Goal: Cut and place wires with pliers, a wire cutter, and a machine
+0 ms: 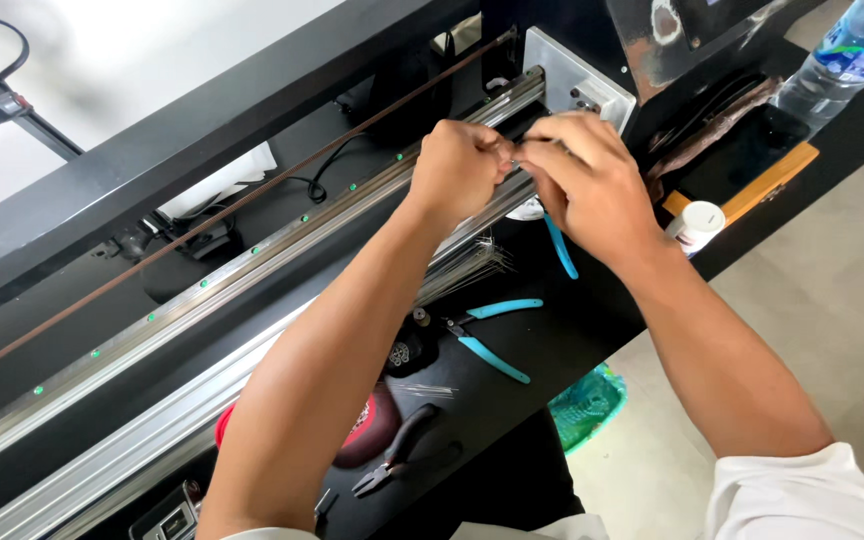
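Observation:
My left hand [460, 165] and my right hand [584, 180] meet fingertip to fingertip over the near end of a long metal rail [252, 262] on a black machine frame [202, 120]. Both pinch something small and thin between them; I cannot tell what it is. A blue-handled tool [558, 246] hangs down under my right hand. A fan of thin metal needles [472, 262] lies on the black bench just below my left forearm.
Blue-handled cutters [492, 335] and black pliers [397, 460] lie on the bench, next to a red-and-black round object [367, 432]. A white cap [697, 222], a wooden block [762, 185] and a plastic water bottle [837, 55] stand at the right. A green bag [587, 405] sits below the bench.

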